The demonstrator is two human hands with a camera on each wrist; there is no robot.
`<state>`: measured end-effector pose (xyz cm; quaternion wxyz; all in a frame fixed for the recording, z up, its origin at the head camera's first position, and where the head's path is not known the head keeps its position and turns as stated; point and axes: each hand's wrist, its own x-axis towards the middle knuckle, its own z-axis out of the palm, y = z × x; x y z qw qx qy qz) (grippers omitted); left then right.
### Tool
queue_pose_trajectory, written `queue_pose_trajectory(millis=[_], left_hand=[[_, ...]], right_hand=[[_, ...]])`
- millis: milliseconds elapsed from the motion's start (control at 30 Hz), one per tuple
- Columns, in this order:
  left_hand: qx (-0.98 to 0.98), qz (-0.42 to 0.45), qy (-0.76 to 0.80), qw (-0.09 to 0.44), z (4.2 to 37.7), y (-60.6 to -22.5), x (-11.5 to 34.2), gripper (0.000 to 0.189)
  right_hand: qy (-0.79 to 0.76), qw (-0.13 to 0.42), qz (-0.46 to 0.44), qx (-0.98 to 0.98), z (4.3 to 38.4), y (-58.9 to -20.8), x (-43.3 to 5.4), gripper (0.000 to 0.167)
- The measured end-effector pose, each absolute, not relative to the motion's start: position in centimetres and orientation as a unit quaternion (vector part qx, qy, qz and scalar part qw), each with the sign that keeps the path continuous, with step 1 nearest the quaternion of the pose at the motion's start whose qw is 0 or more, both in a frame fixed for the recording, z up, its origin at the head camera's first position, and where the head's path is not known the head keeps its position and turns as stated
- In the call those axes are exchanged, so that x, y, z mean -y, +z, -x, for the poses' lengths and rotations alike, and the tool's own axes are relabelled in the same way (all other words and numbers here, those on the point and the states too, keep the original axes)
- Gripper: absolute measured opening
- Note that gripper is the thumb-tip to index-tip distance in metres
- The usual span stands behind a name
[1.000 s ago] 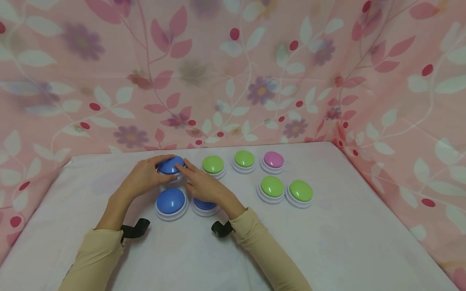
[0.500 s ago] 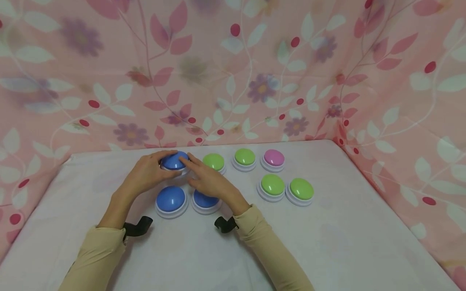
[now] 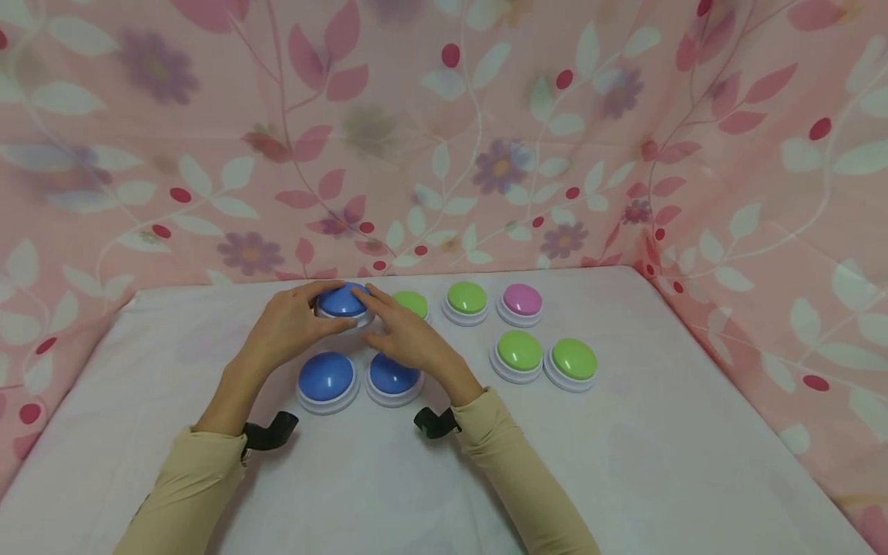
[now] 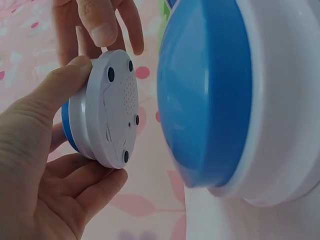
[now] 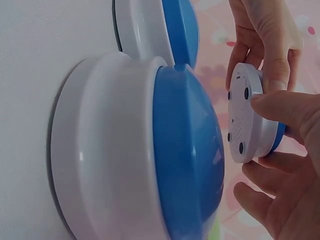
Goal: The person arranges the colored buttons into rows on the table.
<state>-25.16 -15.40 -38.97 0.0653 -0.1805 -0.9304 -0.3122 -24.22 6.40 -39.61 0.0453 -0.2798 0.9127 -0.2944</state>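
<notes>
Both hands hold a blue dome push button (image 3: 341, 301) with a white round base, raised off the table. My left hand (image 3: 284, 327) grips its left side, thumb nearer me and fingers round the far side. From the right, my right hand (image 3: 409, 333) holds it with its index finger by the dome and its thumb at the base. In the left wrist view the held button's underside (image 4: 116, 110) shows dark round feet and small holes. Below the hands, two more blue buttons stand on the table: a left one (image 3: 326, 376) and a right one (image 3: 394, 375).
A green button (image 3: 412, 303) stands partly hidden behind my right hand. Farther right are another green button (image 3: 467, 299), a pink one (image 3: 522, 299) and two touching green ones (image 3: 519, 351). Floral cloth (image 3: 430, 154) walls the back and sides of the white table (image 3: 659, 447).
Both hands have lifted the blue button and carried it slightly right and away from me, so it now hides part of the space beside the rear green button. The other buttons stay put.
</notes>
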Motion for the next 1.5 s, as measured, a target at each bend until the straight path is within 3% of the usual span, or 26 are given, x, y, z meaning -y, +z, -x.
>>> queue_pose_trajectory(millis=[267, 733, 1500], left_hand=[[0.921, 0.188, -0.333, 0.076, 24.8, -38.7, 14.6, 0.075], [0.910, 0.207, -0.357, 0.038, 23.5, -39.2, 11.2, 0.073], [0.881, 0.315, -0.351, 0.025, 21.7, -40.6, 6.3, 0.080]], right_hand=[[-0.316, 0.018, 0.277, -0.907, 24.2, -39.3, -7.2, 0.070], [-0.342, 0.014, 0.298, -0.891, 23.7, -39.1, -11.3, 0.066], [-0.284, -0.033, 0.302, -0.910, 21.0, -38.8, -17.1, 0.059]])
